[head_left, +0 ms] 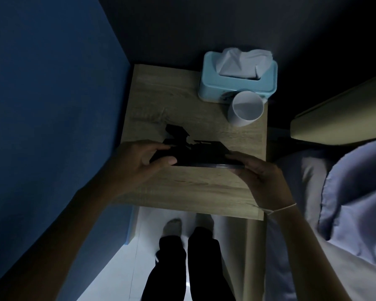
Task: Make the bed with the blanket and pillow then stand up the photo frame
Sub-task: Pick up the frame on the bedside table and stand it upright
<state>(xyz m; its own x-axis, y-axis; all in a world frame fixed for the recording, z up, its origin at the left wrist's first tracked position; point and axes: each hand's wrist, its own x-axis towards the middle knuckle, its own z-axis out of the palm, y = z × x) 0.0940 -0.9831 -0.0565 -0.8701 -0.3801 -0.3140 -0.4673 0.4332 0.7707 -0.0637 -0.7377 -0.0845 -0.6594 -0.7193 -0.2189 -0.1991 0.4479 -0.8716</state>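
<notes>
Two hands (pixel 149 164) (pixel 257 179) gripping photo frame (pixel 195 154), tissues (pixel 240 61) in blue box (pixel 206 83), cup (pixel 245 109) empty

Two bare arms, no sleeves showing anywhere along them. Left hand (pixel 139 161) with nothing on the fingers or the wrist. Right hand (pixel 256 177) also without rings. A thin pale string bracelet (pixel 280 208) around the right wrist, with a little knot and a short loose end sticking out on the inner side. Long dark trousers (pixel 182 268) on both legs (black or close to it in the dim light). Light grey socks (pixel 173 227) on the feet, soft and a bit fuzzy looking, the left one plain to see, the right one mostly hidden behind the trouser leg. No shoes.
</notes>
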